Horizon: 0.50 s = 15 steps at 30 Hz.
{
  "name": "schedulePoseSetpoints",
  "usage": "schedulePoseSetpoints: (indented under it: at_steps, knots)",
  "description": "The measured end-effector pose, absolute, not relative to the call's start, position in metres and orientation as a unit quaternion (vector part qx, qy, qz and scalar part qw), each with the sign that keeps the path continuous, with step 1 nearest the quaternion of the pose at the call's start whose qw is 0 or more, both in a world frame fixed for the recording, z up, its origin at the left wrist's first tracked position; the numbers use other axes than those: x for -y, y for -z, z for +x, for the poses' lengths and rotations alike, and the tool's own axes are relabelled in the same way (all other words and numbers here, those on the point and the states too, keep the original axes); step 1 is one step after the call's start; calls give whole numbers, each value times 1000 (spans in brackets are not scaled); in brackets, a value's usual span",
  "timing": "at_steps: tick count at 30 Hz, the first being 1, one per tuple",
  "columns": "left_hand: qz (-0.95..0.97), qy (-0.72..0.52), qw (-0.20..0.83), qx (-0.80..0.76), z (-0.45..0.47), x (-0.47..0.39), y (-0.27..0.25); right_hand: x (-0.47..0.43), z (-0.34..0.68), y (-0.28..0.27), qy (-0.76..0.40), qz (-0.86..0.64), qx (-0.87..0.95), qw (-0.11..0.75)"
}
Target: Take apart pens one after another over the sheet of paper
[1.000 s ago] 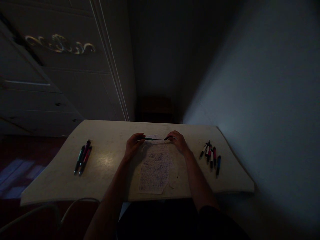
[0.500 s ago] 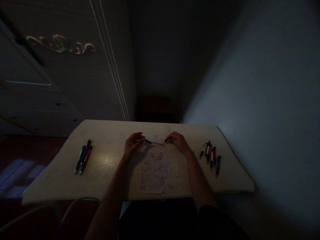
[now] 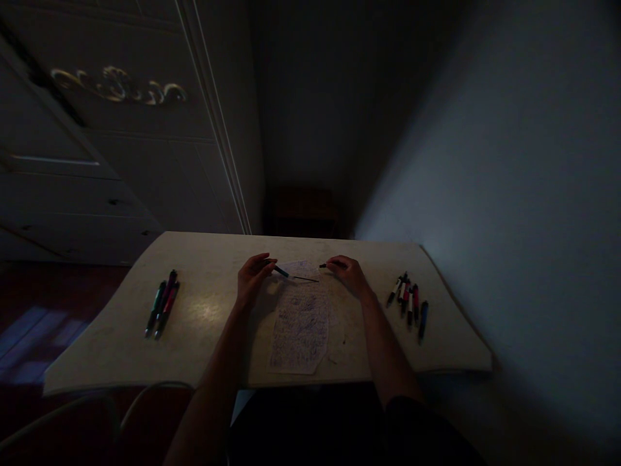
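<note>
Dark green pen barrel point(image 3: 281, 271) is above the top of the handwritten white paper sheet point(image 3: 299, 330) mid-desk, thin dark refill point(image 3: 305, 279) sticking out of its right end. Can't tell if the refill touches the paper.

Left hand point(image 3: 252, 277) — fingers closed in a pinch on the barrel's left end. Right hand point(image 3: 347, 272) — fingers pinched on a small black pen part point(image 3: 323, 266), apart from the refill.

Cream, worn-topped desk point(image 3: 213, 349): green, purple and red pens point(image 3: 162, 307) bunched at left; cluster of white-and-black and red-and-black pens point(image 3: 406, 298) at right, blue-and-black pen point(image 3: 424, 320) just beside it.

Beyond: panelled cabinet point(image 3: 155, 168) with gold scroll ornament point(image 3: 116, 85) at left, plain pale wall point(image 3: 524, 181) at right. Dim light.
</note>
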<state>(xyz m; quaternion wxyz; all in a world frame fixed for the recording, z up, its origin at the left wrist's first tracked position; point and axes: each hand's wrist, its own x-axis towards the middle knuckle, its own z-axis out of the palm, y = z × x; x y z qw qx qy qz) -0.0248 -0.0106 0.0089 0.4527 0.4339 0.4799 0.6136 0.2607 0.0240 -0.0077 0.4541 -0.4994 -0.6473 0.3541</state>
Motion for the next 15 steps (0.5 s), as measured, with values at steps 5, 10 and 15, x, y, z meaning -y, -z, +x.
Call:
schedulePoseSetpoints:
  at_steps: [5, 10, 15]
  knots:
    - [414, -625, 443, -492, -26, 10, -9, -26, 261, 9, -367, -504, 631, 462]
    - [412, -626, 438, -496, -27, 8, -5, -26, 261, 10, -371, -497, 632, 465]
    - [416, -624, 419, -512, -29, 5, 0, -24, 259, 9, -379, -483, 640, 462]
